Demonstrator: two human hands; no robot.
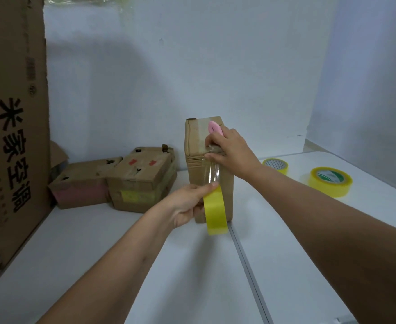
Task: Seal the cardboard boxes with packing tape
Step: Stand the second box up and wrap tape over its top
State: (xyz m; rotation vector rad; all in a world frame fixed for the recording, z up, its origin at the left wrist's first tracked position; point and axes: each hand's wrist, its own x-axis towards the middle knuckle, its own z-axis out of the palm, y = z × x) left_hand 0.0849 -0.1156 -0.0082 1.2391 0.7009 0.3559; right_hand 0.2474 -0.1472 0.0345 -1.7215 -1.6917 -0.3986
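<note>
A white table (309,265) with a centre seam stands against pale bluish walls (215,66).

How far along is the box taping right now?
Done: the upright box already has clear tape across its top. In hand: the left hand grips the yellow tape roll, a clear strip stretched up to the box edge, where the right hand, holding a pink cutter, presses it. Left: cutting the strip; whether the two boxes behind are sealed is unclear.
</note>
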